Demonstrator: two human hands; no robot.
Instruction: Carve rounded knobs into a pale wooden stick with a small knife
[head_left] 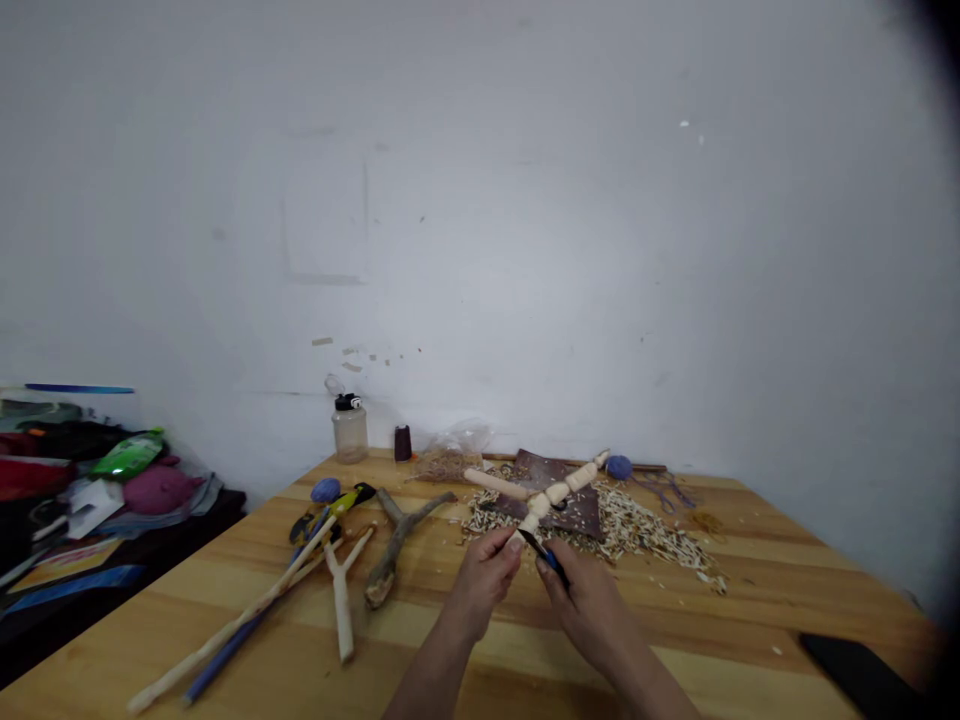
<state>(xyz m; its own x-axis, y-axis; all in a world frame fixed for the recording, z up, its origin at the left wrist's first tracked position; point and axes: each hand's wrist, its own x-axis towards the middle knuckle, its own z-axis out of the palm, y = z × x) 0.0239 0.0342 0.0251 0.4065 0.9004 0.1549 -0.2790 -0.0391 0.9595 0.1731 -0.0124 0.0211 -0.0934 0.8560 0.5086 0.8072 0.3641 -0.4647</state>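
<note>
My left hand (486, 580) is closed around the lower end of a peeled, pale forked stick (556, 494). One branch of the stick is smooth; the other has notches cut along it. In my right hand (585, 600) is a knife (553, 562) with a blue and black handle. Its dark blade lies against or very close to the stick near my left fingers; exact contact is hard to tell. Beyond both hands, a brown leather-like sheet (581, 515) lies among many wood shavings (645, 530).
Left on the wooden table (750, 620) are a bark-covered forked branch (397, 545), a peeled forked stick (341, 600) and a long pale stick (225, 635). A bottle (350, 435) and a dark thread spool (403, 443) stand behind. A black flat object (855, 670) lies front right.
</note>
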